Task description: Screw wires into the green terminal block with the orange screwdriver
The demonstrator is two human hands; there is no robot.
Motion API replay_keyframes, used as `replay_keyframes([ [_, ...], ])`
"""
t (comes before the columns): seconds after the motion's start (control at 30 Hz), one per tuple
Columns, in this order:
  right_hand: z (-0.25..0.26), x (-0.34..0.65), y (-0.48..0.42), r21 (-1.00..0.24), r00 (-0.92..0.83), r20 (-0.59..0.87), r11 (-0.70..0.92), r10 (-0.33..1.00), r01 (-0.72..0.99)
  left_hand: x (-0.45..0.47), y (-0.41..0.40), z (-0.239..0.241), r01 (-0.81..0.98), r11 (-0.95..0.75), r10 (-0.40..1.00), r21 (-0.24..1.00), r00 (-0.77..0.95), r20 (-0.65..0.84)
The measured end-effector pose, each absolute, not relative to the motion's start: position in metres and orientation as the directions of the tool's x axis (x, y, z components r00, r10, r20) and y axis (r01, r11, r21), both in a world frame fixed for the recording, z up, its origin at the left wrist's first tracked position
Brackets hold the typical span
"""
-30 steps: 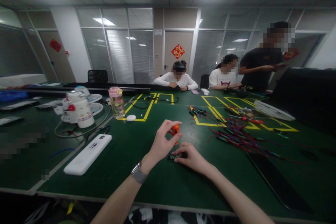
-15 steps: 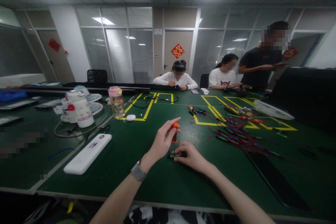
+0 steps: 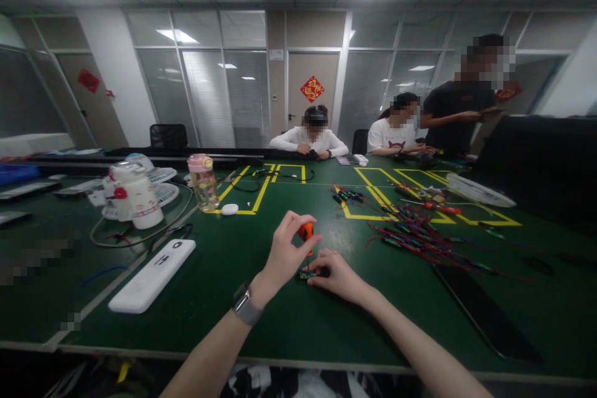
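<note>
My left hand (image 3: 286, 249) is closed around the orange handle of a screwdriver (image 3: 306, 232), thumb and fingertips on its upper part. The screwdriver stands nearly upright, its thin shaft pointing down at a small green circuit board (image 3: 305, 275) on the table. With thumb and fingers, my right hand (image 3: 338, 277) pinches the board's right side and holds it against the tabletop. Part of the board is hidden by those fingers. A watch sits on my left wrist.
To the right lie a pile of wired boards (image 3: 420, 230) and a dark flat panel (image 3: 485, 311). On the left are a white power bank (image 3: 153, 277), a white jug (image 3: 140, 196) and a pink-lidded bottle (image 3: 204, 183). Several people are across the table.
My left hand's fingers have curled from stretched out to bent around the screwdriver handle. My right hand stays at the board. The whole view has shifted slightly.
</note>
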State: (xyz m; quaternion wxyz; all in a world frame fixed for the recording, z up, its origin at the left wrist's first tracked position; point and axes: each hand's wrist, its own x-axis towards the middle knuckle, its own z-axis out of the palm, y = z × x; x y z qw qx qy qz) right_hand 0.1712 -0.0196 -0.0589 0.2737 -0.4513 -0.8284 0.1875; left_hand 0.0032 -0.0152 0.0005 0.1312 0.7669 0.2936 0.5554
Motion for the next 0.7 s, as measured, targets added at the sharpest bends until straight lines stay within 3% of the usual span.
replay_keyframes([
  [0.17, -0.0589, 0.1709, -0.0186, -0.558, -0.45, 0.302, 0.538, 0.841, 0.632, 0.0019, -0.0191, 0.0022, 0.253, -0.833, 0.551, 0.492, 0.294, 0.781],
  [0.37, -0.0596, 0.1717, -0.0175, -0.564, -0.451, 0.296, 0.535, 0.842, 0.629, 0.0023, -0.0186, 0.0043, 0.108, -0.759, 0.645, 0.642, 0.259, 0.719],
  [0.57, -0.0609, 0.1721, -0.0179, -0.56, -0.451, 0.305, 0.541, 0.839, 0.628, 0.002, -0.0185, 0.0067, 0.194, -0.785, 0.619, 0.588, 0.197, 0.76],
  [0.7, -0.0609, 0.1722, -0.0175, -0.56, -0.45, 0.304, 0.539, 0.84, 0.629, 0.0009, -0.0188, 0.006, 0.172, -0.777, 0.629, 0.605, 0.247, 0.737],
])
